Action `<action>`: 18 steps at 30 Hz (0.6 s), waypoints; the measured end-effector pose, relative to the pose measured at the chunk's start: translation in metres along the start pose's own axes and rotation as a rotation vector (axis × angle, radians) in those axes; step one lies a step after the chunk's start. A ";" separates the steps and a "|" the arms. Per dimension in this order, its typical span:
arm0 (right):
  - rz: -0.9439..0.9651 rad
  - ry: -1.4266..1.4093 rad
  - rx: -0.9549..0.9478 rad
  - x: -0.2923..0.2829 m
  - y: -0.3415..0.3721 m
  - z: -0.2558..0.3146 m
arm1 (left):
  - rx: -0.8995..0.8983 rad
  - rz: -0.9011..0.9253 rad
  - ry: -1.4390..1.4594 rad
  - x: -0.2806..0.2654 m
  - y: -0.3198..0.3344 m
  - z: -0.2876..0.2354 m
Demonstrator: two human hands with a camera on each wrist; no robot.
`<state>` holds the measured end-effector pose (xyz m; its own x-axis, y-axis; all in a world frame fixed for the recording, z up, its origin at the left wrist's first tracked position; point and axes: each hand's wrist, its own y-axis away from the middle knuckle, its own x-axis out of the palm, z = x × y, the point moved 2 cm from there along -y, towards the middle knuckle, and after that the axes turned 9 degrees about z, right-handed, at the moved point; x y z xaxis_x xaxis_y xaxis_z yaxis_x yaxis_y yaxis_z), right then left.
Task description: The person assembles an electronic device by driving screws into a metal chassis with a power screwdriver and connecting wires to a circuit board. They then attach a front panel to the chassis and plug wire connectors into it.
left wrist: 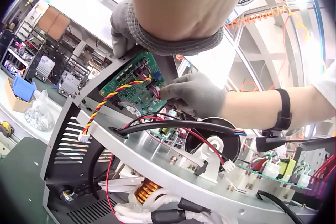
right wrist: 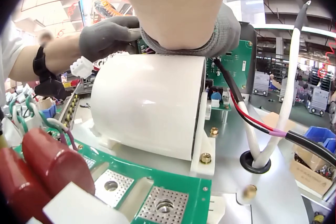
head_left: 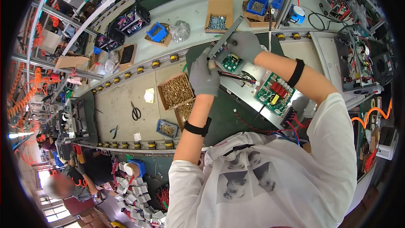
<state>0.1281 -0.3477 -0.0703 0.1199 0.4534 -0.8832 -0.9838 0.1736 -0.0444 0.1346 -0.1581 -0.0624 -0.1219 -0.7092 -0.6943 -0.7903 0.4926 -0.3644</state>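
A grey metal panel [head_left: 226, 37] with a green circuit board [left wrist: 137, 88] on its inner face stands tilted at the end of an open metal chassis [left wrist: 152, 155]. The gloved left hand [head_left: 205, 75] grips the panel's edge; its fingers [left wrist: 122, 35] bend over the rim in the left wrist view. Fingertips of the gloved right hand [head_left: 245, 45] [left wrist: 195, 95] pinch a small wire connector [left wrist: 155, 91] at the board. A yellow, red and black twisted cable [left wrist: 107, 99] hangs from the board. Beside the right hand lies a large white cylinder [right wrist: 149, 103].
Cartons of brass-coloured parts [head_left: 176, 92], scissors [head_left: 135, 111], pliers [head_left: 114, 131] and a blue tray [head_left: 167, 128] lie left of the chassis. A second circuit board [head_left: 275, 93] with red components is nearer the body. Black cables [left wrist: 194, 124] cross the chassis.
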 end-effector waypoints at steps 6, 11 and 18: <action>0.166 0.010 -0.035 -0.037 0.005 0.006 | 0.235 -0.084 -0.124 0.018 0.047 0.001; 0.413 0.152 -0.028 -0.039 0.023 0.003 | 0.209 0.247 -0.250 0.043 0.051 -0.008; 0.432 0.070 -0.160 -0.023 0.047 0.003 | 0.335 0.101 -0.081 0.020 0.074 0.027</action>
<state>0.0791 -0.3471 -0.0502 -0.3097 0.3931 -0.8658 -0.9503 -0.1579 0.2682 0.0895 -0.1222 -0.1203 -0.1307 -0.6126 -0.7795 -0.5342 0.7059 -0.4651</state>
